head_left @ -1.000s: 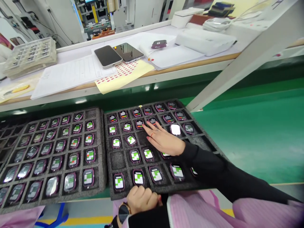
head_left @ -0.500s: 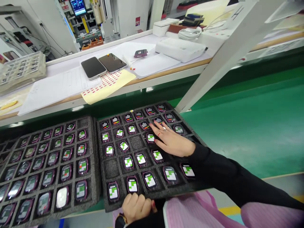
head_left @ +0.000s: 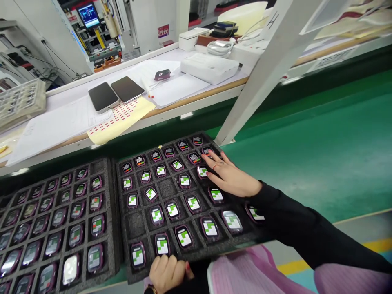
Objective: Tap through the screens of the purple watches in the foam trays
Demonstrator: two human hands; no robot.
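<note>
Over the right part of a dark foam tray (head_left: 141, 207), my right hand (head_left: 234, 177) is spread palm down with its fingers apart. Its fingertips touch or hover at a smartwatch (head_left: 207, 152) near the right end of the second row, partly covering it. Below the fingers, another smartwatch (head_left: 202, 171) shows a white and green screen. To the left, a smartwatch (head_left: 194, 158) has a dark screen with text and an orange-green strip. My left hand (head_left: 168, 272) is closed at the tray's near edge; whatever its curled fingers hold is hidden.
A second foam tray (head_left: 112, 228) of purple-framed watches sits at left. Behind, a bench carries two phones (head_left: 103, 97), a dotted yellow sheet (head_left: 121, 122), papers, a loose watch (head_left: 162, 74) and a white box (head_left: 210, 67). A slanted white post (head_left: 255, 81) rises beyond the tray's right corner.
My right hand has moved rightward along the second row. The fourth watch there went from a dark text screen to white and green. The view has shifted; my left hand stays at the edge.
</note>
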